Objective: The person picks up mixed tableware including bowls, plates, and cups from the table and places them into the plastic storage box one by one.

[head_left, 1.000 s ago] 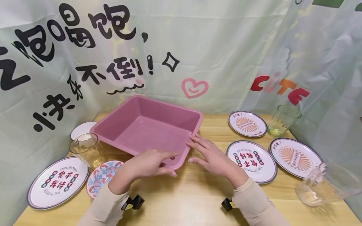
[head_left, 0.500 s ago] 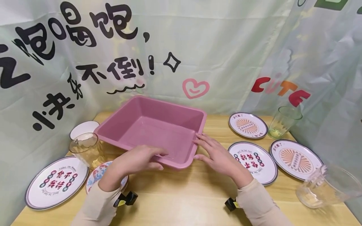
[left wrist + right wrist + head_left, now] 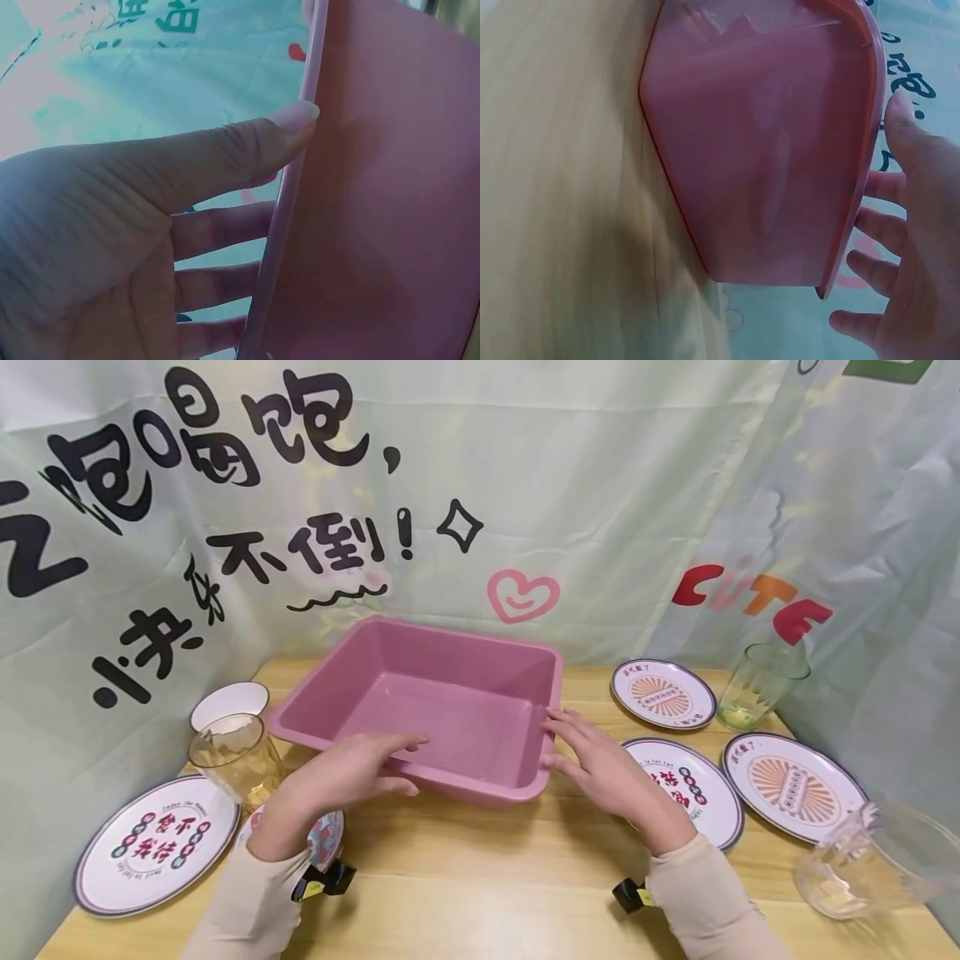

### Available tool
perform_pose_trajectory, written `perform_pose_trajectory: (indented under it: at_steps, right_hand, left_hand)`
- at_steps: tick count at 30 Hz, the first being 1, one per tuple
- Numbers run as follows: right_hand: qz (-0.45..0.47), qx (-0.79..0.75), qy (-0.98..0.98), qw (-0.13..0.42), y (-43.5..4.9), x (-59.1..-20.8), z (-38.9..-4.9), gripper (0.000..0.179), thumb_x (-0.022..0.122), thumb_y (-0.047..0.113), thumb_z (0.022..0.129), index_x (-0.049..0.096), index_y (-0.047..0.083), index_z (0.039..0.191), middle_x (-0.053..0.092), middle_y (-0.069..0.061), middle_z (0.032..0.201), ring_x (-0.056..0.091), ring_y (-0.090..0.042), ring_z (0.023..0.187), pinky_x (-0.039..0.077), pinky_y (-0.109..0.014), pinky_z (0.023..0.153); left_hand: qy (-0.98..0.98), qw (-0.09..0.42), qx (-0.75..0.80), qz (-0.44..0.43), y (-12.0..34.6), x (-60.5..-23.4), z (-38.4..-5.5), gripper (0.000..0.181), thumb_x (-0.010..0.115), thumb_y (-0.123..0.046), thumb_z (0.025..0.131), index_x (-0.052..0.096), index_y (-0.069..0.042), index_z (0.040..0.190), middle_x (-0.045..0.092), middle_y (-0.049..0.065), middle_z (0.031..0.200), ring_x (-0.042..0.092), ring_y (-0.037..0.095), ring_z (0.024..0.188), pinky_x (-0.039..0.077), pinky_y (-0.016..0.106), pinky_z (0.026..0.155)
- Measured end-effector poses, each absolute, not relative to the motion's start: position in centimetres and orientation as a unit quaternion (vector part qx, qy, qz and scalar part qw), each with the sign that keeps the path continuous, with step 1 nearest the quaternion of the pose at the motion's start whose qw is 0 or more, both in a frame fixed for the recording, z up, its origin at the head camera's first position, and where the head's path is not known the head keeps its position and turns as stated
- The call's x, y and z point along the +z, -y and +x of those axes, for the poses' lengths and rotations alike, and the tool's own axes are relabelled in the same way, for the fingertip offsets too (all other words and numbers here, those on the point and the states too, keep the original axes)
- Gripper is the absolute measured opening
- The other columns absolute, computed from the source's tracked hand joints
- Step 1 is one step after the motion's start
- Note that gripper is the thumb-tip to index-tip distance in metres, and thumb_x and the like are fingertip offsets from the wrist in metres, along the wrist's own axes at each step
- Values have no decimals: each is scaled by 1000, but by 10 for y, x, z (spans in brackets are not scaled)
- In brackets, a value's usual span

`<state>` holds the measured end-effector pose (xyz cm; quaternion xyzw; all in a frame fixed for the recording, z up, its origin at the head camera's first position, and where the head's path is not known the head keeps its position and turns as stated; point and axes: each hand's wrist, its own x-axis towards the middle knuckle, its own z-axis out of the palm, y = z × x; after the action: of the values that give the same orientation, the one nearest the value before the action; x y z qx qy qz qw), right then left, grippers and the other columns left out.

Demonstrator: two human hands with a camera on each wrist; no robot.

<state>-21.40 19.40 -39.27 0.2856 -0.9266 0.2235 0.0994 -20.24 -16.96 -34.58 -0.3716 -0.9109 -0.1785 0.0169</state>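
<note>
A pink rectangular plastic basin [image 3: 457, 727] with nothing in it stands at the middle back of the wooden table. My left hand [image 3: 337, 781] is at its near rim. In the left wrist view the thumb [image 3: 247, 154] touches the rim's edge and the straight fingers pass to the other side. At the basin's right rim is my right hand [image 3: 600, 772], its fingertips over the rim and thumb outside. The right wrist view shows those fingers [image 3: 881, 229] spread and loosely bent along the rim.
At left are a white plate [image 3: 157, 843], a patterned plate [image 3: 326, 839] partly under my left arm, a small white dish [image 3: 228, 706] and an amber glass [image 3: 240, 764]. Several plates [image 3: 795, 785], a green glass [image 3: 761, 689] and a clear glass [image 3: 847, 877] are at right. A printed curtain [image 3: 600, 485] encloses the back.
The basin has turned a little and shifted right. My right hand has moved right with its rim, while my left hand has slid left along the near rim.
</note>
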Motion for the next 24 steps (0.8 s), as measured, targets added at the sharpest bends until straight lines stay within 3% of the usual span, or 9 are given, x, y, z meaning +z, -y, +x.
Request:
perform_pose_trajectory:
  at_steps: [3, 11, 18, 24]
  right_hand:
    - [272, 224, 931, 92, -198, -390, -216, 58, 53, 49, 98, 46, 15, 145, 32, -5, 157, 24, -32, 144, 28, -57, 111]
    - [294, 221, 924, 103, -194, -380, -204, 60, 59, 50, 94, 53, 13, 141, 41, -7, 151, 30, -34, 141, 30, -57, 110]
    - [409, 209, 876, 148, -184, -373, -192, 38, 70, 45, 88, 72, 15, 111, 69, -2, 116, 56, -31, 122, 35, -50, 109]
    - [414, 193, 874, 167, -188, -377, -191, 23, 72, 41, 87, 73, 19, 94, 72, 3, 102, 59, -28, 118, 41, -47, 105]
  left_hand:
    - [913, 32, -175, -367, 172, -347, -204, 56, 78, -28, 84, 59, -5, 131, 66, 10, 123, 63, 25, 111, 49, 42, 97]
    - [904, 82, -140, -395, 165, -353, -205, 17, 74, -20, 88, 72, -12, 103, 72, -2, 95, 68, 16, 87, 55, 36, 79]
    - [908, 98, -129, -387, 155, -354, -201, 21, 73, -21, 89, 71, -11, 107, 72, -1, 98, 68, 18, 90, 56, 38, 80]
    - [928, 84, -152, -330, 159, -352, -197, 35, 70, -30, 92, 67, -10, 121, 70, 4, 112, 66, 23, 102, 53, 42, 90]
